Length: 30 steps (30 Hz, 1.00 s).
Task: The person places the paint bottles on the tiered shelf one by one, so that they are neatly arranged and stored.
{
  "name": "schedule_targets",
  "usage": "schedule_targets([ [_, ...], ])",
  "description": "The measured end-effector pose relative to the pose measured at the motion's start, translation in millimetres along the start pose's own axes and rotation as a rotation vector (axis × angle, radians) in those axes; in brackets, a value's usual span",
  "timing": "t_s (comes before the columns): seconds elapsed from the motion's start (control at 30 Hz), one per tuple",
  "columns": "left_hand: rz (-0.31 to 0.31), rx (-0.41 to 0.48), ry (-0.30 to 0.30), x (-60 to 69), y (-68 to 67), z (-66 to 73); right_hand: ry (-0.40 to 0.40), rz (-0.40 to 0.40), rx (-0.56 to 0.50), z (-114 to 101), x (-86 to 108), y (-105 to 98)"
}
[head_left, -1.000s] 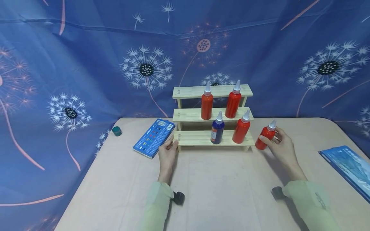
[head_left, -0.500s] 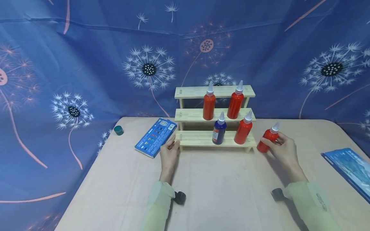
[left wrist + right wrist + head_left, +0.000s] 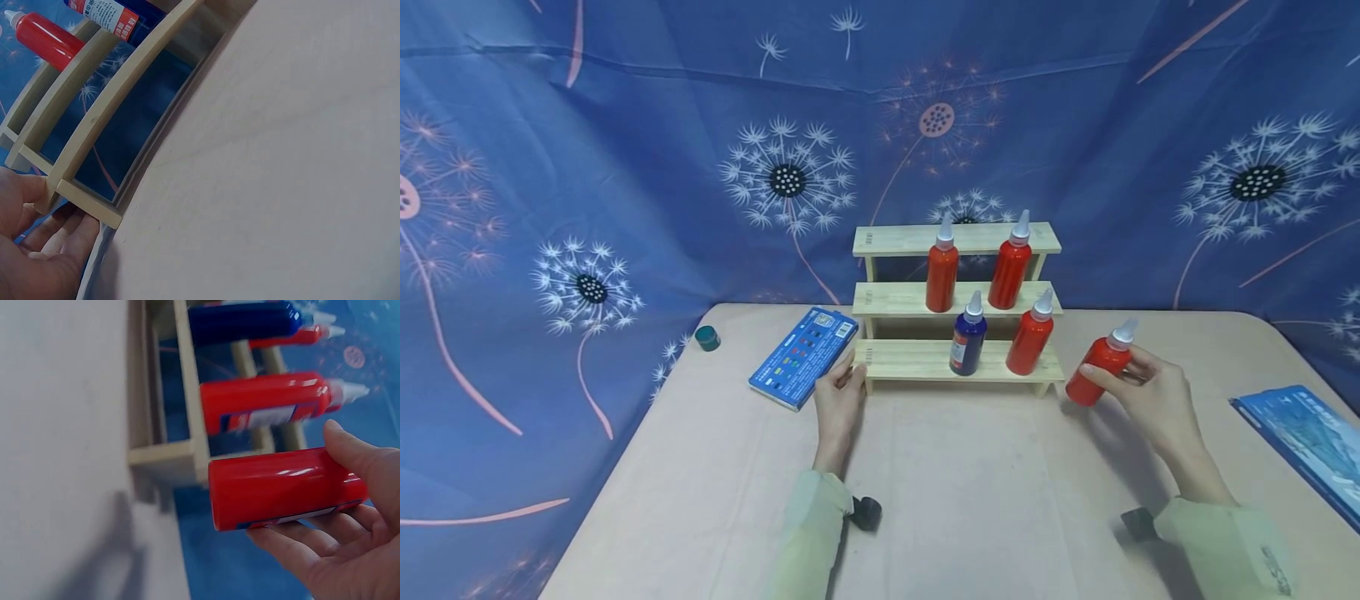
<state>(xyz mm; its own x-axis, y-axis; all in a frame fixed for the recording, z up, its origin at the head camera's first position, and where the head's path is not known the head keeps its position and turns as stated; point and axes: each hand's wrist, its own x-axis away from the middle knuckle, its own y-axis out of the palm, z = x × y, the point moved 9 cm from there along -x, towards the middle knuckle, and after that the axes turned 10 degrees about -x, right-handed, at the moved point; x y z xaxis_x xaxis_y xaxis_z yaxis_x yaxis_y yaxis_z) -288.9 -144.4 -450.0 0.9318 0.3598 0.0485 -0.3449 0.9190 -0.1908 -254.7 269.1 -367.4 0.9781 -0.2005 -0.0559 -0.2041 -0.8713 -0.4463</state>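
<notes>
A three-step wooden rack (image 3: 910,360) stands at the back of the table. My left hand (image 3: 838,408) holds the left end of its bottom step, thumb and fingers around the corner in the left wrist view. To the right of the rack, my right hand (image 3: 1157,404) grips a red paint bottle (image 3: 275,487) with a pale nozzle cap, tilted and raised off the table. Another red bottle (image 3: 1030,343) and a dark blue bottle (image 3: 967,346) stand on the bottom step. Two more red bottles, a left one (image 3: 942,279) and a right one (image 3: 1009,275), occupy the middle step.
Left of the rack lies a blue box (image 3: 803,358) with colour swatches, close to my left hand. Further left is a small green jar (image 3: 707,337). A blue flat pad or book (image 3: 1303,437) rests at the right edge. A blue dandelion-print cloth (image 3: 662,125) hangs behind.
My right hand has lifted the red paint bottle slightly and drawn it right and nearer to me, with more tilt. My left hand stays on the rack. The head view shifted a little.
</notes>
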Motion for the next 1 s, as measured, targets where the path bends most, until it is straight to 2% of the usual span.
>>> schedule_targets([
  [0.1,0.003,0.009,0.000,-0.1,-0.7,-0.1,-0.020,-0.015,-0.030,-12,7.3,3],
  [0.27,-0.011,0.030,-0.009,-1.1,1.0,-1.8,-0.069,-0.034,-0.019,-31,17.0,12],
  [0.6,-0.016,0.044,0.000,-1.7,2.5,-1.9,-0.143,-0.108,-0.028,-58,31.2,49],
  [1.0,-0.018,-0.001,0.009,-2.8,1.8,-2.5,-0.138,-0.217,-0.122,-83,41.1,101],
])
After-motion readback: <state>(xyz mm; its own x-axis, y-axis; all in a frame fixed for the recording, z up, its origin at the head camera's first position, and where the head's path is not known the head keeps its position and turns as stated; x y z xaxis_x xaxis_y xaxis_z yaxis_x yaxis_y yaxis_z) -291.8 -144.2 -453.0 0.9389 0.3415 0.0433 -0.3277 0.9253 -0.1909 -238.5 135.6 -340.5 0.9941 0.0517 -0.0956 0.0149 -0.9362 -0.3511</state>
